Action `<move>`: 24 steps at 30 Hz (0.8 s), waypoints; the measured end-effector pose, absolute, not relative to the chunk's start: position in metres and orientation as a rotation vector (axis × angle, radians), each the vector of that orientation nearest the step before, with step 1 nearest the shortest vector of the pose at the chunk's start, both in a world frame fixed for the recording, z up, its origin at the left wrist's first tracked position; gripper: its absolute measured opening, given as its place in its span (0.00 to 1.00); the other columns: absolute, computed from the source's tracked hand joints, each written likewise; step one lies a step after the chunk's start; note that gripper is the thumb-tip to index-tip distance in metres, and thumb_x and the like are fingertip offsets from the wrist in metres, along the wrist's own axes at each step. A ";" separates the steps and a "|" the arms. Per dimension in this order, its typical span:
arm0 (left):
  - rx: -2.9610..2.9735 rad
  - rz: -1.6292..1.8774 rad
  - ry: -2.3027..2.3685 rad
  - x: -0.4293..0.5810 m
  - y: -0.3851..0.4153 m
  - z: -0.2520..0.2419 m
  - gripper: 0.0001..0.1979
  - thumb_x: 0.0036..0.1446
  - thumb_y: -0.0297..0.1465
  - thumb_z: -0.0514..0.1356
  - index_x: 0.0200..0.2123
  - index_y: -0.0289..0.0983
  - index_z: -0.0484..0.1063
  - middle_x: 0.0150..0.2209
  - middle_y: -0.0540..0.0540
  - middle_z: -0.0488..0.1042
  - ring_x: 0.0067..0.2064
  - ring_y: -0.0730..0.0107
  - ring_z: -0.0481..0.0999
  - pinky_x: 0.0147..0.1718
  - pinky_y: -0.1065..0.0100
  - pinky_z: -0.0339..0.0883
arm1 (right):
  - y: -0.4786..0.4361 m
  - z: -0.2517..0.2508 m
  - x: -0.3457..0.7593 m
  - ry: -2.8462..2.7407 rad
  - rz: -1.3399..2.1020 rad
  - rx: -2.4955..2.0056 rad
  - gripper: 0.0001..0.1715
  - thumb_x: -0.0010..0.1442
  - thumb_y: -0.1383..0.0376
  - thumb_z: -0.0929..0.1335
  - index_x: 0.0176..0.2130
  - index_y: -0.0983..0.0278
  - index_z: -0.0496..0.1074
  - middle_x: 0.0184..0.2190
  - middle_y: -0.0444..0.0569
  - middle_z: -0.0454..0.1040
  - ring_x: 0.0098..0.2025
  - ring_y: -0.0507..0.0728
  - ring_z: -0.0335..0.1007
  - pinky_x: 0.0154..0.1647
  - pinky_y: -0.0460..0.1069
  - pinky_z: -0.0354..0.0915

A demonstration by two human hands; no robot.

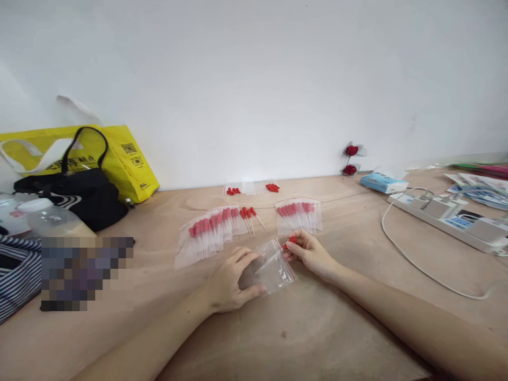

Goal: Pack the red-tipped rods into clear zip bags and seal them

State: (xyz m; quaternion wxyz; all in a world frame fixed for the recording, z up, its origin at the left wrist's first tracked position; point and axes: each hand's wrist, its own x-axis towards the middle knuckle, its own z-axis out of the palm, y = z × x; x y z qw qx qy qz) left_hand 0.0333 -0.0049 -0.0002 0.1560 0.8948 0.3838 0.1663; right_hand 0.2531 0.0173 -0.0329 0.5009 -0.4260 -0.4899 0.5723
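– Near the middle of the frame, a bit low, what is the left hand (pixel 232 280) doing?

– It lies flat, fingers spread, on a small clear bag (pixel 273 270). The bag rests on the wooden table (pixel 317 328). I think the hand presses down so the bag does not slide.

– And the right hand (pixel 311 254)?

– It is just right of the bag. Thumb and finger pinch the red top of a dropper (pixel 291 241), right at the bag's open end. The thin clear tip seems to point into the bag. Holding the soft top likely makes it easy to aim.

– What lies above them?

– A row of full bags (pixel 206 238), red tops all one way, with some loose droppers (pixel 250 216) between them, close enough to reach.
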 end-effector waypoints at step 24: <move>2.471 0.293 1.063 0.008 -0.005 0.000 0.25 0.57 0.39 0.52 0.58 0.44 0.53 0.57 0.45 0.59 0.57 0.57 0.58 0.54 0.54 0.54 | 0.031 -0.031 0.256 -1.778 1.290 -1.012 0.17 0.42 0.65 0.71 0.34 0.63 0.64 0.21 0.39 0.70 0.23 0.48 0.65 0.25 0.44 0.60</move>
